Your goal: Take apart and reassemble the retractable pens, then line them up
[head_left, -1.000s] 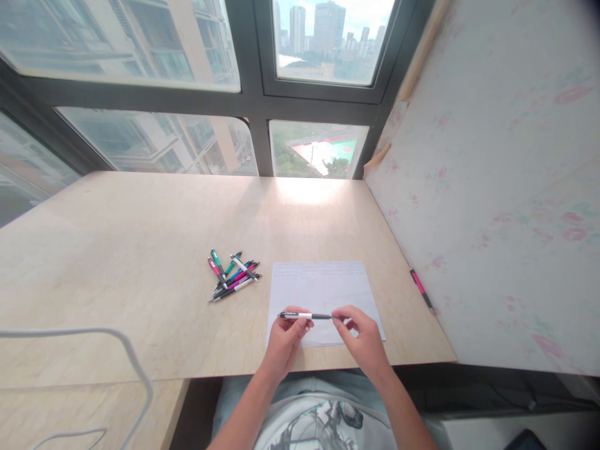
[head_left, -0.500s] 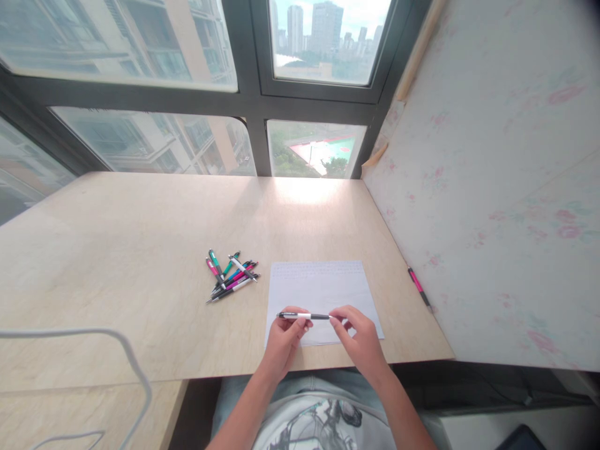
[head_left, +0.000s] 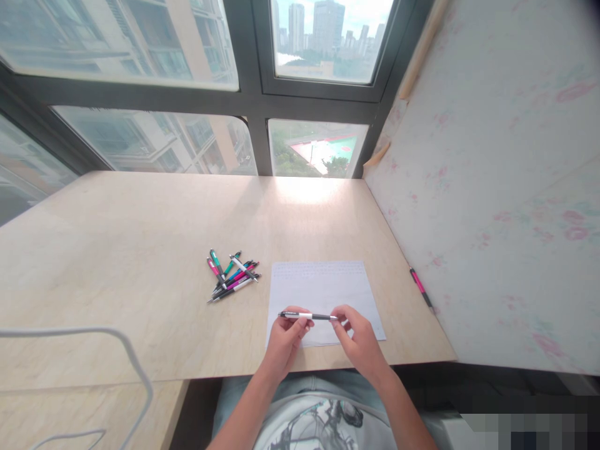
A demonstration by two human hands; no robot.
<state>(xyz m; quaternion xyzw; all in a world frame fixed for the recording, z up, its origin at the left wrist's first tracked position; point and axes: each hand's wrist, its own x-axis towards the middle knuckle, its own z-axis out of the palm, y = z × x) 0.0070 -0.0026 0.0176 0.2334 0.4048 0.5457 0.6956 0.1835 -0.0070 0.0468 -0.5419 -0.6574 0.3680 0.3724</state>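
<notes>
A white and black ballpoint pen (head_left: 304,316) is held level above the sheet of paper (head_left: 319,284), its metal tip pointing right. My left hand (head_left: 287,337) is closed round the barrel, with the thumb along the near side. At the other end, the thumb and forefinger of my right hand (head_left: 356,334) are pinched about the pen's tip, which shows between them. Lines of small writing run along the top of the paper; its near part is partly covered by my hands.
Left of the paper lies a loose pile of several coloured pens (head_left: 232,278). A pink and black pen (head_left: 420,287) rests along the wall at the right. A pale cable (head_left: 134,356) loops across the left foreground. Windows stand behind the wooden table (head_left: 154,231).
The fingers of my right hand have loosened slightly at the pen's tip, so more of the metal tip shows. The left hand keeps its hold; the view has shifted slightly.
</notes>
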